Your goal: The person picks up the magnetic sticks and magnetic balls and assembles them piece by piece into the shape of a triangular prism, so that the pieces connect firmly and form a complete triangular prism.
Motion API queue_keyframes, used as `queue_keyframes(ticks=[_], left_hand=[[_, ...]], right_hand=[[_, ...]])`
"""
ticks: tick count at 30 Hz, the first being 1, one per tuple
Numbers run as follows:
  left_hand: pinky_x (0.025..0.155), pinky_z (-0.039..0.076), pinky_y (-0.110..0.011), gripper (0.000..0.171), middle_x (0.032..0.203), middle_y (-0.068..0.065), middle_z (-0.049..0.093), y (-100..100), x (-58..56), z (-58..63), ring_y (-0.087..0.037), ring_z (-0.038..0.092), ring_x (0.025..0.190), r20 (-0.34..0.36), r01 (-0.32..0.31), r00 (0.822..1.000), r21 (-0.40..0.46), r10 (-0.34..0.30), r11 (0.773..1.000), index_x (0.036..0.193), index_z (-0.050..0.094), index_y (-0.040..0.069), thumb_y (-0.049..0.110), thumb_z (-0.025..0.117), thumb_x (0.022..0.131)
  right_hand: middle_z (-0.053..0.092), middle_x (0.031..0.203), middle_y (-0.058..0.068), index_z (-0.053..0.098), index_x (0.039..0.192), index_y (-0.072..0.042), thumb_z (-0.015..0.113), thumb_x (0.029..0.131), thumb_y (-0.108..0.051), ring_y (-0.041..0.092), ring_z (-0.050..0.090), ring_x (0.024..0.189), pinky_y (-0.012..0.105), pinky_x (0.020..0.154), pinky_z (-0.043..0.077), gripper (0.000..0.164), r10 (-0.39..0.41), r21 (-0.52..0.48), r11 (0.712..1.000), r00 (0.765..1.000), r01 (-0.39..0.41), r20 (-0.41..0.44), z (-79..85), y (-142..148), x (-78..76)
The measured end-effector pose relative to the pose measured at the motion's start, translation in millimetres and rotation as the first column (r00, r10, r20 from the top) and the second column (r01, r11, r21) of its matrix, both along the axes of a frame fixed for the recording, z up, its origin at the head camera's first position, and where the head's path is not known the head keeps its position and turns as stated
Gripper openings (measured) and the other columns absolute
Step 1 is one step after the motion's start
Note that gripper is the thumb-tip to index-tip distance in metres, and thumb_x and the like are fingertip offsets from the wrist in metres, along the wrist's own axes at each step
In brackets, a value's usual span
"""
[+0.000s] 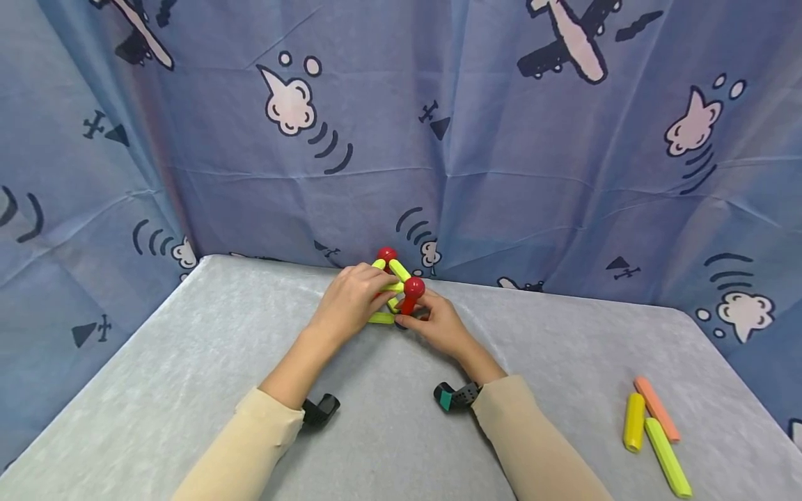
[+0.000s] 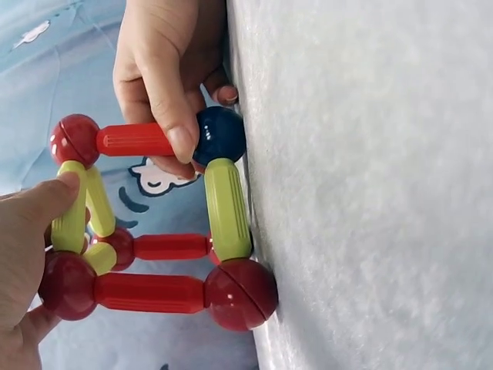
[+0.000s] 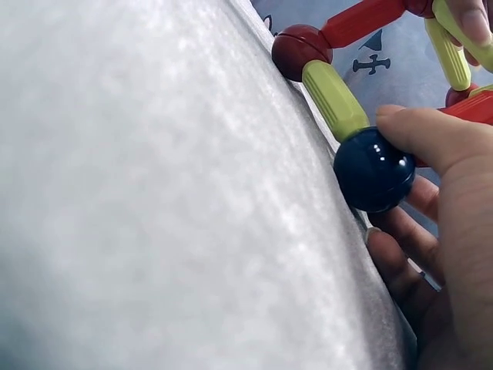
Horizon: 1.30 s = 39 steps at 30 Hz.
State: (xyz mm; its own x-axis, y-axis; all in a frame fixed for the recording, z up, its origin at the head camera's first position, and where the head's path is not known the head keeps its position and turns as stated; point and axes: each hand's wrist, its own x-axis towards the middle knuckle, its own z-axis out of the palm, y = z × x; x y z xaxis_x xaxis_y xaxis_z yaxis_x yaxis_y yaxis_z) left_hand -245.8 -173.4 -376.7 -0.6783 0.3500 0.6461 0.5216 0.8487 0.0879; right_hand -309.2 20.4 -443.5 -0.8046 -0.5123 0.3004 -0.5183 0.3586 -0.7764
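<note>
- Beige sleeves [image 1: 244, 445] fill the bottom edge of the head view, one left of centre and one right of centre, with a black wrist device [image 1: 459, 396] showing at the right cuff and another black device [image 1: 319, 410] at the left cuff.
- Stick-and-ball structure [image 1: 398, 287]: stands near the centre of the head view, at the far side of the table, built of red and yellow-green rods joined by balls.
- Left hand [image 1: 351, 299]: comes in from the lower left and pinches an upper yellow-green rod [image 2: 69, 220], its thumb laid across the rod near a red ball [image 2: 75, 140]; its other fingers are partly hidden.
- Right hand [image 1: 441, 323]: comes in from the lower right, its thumb and fingers pinching a dark blue ball [image 3: 373, 169] at a bottom corner of the structure.
- Lower yellow-green rod [image 2: 228, 210]: runs from the blue ball to a dark red ball [image 2: 241, 294], low down beside the table surface.
- Loose sticks, lower right of the head view: an orange stick [image 1: 656, 409], a yellow stick [image 1: 634, 422] and a lime stick [image 1: 668, 458] lie close together.
- Table [image 1: 156, 390]: pale grey, spread across the lower half.
- Blue curtain [image 1: 376, 153]: hangs behind, printed with cartoon planes [image 1: 573, 42] and puffy clouds [image 1: 291, 108].
</note>
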Motion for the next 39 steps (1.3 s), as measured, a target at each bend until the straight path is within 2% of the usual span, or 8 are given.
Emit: queue_keyframes(ticks=[6, 9, 11, 16, 24, 30, 34, 39], left_hand=[[0.093, 0.056, -0.039, 0.03, 0.112, -0.003, 0.075, -4.6, -2.2, 0.6, -0.022, 0.066, 0.107, 0.033, 0.01, 0.999, 0.013, -0.011, 1.0, 0.112, 0.076, 0.014, 0.018, 0.084, 0.083], [0.099, 0.055, -0.043, 0.042, 0.122, -0.006, 0.07, -14.3, -2.9, 3.3, -0.026, 0.063, 0.117, 0.133, -0.025, 0.991, 0.039, 0.02, 0.999, 0.121, 0.072, 0.013, 0.019, 0.086, 0.082], [0.099, 0.055, -0.045, 0.049, 0.127, -0.007, 0.069, -21.8, -3.0, 4.3, -0.027, 0.063, 0.119, 0.235, -0.064, 0.971, 0.079, 0.043, 0.995, 0.128, 0.069, 0.013, 0.023, 0.085, 0.083], [0.069, 0.053, -0.034, 0.056, 0.097, -0.007, 0.074, -31.3, -4.8, 1.6, -0.02, 0.065, 0.08, 0.437, -0.125, 0.899, 0.203, 0.024, 0.971, 0.138, 0.063, 0.017, 0.034, 0.08, 0.088], [0.066, 0.053, -0.029, 0.051, 0.1, -0.007, 0.076, -31.8, -8.0, -1.9, -0.017, 0.065, 0.074, 0.47, -0.161, 0.882, 0.297, 0.003, 0.941, 0.135, 0.064, 0.016, 0.036, 0.078, 0.089], [0.078, 0.06, -0.036, 0.05, 0.115, -0.006, 0.074, -45.5, -7.1, 5.0, -0.021, 0.072, 0.094, 0.51, -0.121, 0.857, 0.342, -0.075, 0.932, 0.137, 0.062, 0.016, 0.035, 0.075, 0.092], [0.082, 0.061, -0.04, 0.039, 0.113, -0.005, 0.076, -55.2, -1.2, 11.6, -0.021, 0.074, 0.094, 0.532, -0.138, 0.841, 0.387, -0.098, 0.912, 0.13, 0.069, 0.016, 0.03, 0.074, 0.093], [0.086, 0.062, -0.04, 0.037, 0.116, -0.005, 0.076, -57.5, 4.0, 14.2, -0.022, 0.074, 0.097, 0.542, -0.13, 0.834, 0.377, -0.105, 0.917, 0.128, 0.071, 0.015, 0.025, 0.075, 0.093]], right_hand=[[0.067, 0.111, 0.013, 0.073, 0.107, -0.004, 0.078, 0.088, -0.013, 0.027, 0.07, 0.097, 0.038, 0.083, 0.06, 0.022, 0.002, -0.026, 1.0, 1.0, -0.002, 0.0, 2.0, 1.4, 5.6], [0.068, 0.112, 0.014, 0.073, 0.107, -0.003, 0.079, 0.088, -0.013, 0.028, 0.07, 0.099, 0.04, 0.085, 0.06, 0.022, -0.003, -0.031, 1.0, 1.0, 0.003, 0.009, 1.4, 2.1, 6.6], [0.069, 0.112, 0.013, 0.074, 0.107, -0.003, 0.079, 0.088, -0.013, 0.027, 0.07, 0.099, 0.041, 0.086, 0.06, 0.022, -0.013, -0.025, 1.0, 1.0, 0.014, 0.025, 1.2, 2.3, 6.9], [0.072, 0.112, 0.011, 0.074, 0.108, -0.005, 0.078, 0.089, -0.016, 0.023, 0.07, 0.098, 0.036, 0.086, 0.06, 0.023, -0.047, -0.003, 0.999, 0.998, 0.047, 0.029, -3.4, 4.6, 4.8], [0.073, 0.112, 0.01, 0.074, 0.112, -0.007, 0.078, 0.088, -0.019, 0.021, 0.069, 0.096, 0.036, 0.087, 0.059, 0.027, -0.098, 0.03, 0.995, 0.994, 0.096, 0.038, -2.4, 6.6, 5.4], [0.074, 0.114, 0.01, 0.072, 0.119, -0.007, 0.077, 0.09, -0.026, 0.022, 0.069, 0.099, 0.039, 0.092, 0.057, 0.035, -0.09, 0.12, 0.99, 0.991, 0.078, 0.101, 3.7, 8.0, 3.9], [0.07, 0.128, 0.011, 0.064, 0.133, -0.007, 0.073, 0.093, -0.028, 0.026, 0.069, 0.112, 0.044, 0.1, 0.055, 0.046, -0.038, 0.229, 0.973, 0.99, 0.006, 0.135, 23.9, 21.8, 11.8], [0.068, 0.13, 0.012, 0.065, 0.131, -0.009, 0.071, 0.095, -0.031, 0.024, 0.069, 0.11, 0.044, 0.095, 0.057, 0.043, -0.036, 0.331, 0.943, 0.995, 0.002, 0.097, 54.5, 69.1, 39.1]])
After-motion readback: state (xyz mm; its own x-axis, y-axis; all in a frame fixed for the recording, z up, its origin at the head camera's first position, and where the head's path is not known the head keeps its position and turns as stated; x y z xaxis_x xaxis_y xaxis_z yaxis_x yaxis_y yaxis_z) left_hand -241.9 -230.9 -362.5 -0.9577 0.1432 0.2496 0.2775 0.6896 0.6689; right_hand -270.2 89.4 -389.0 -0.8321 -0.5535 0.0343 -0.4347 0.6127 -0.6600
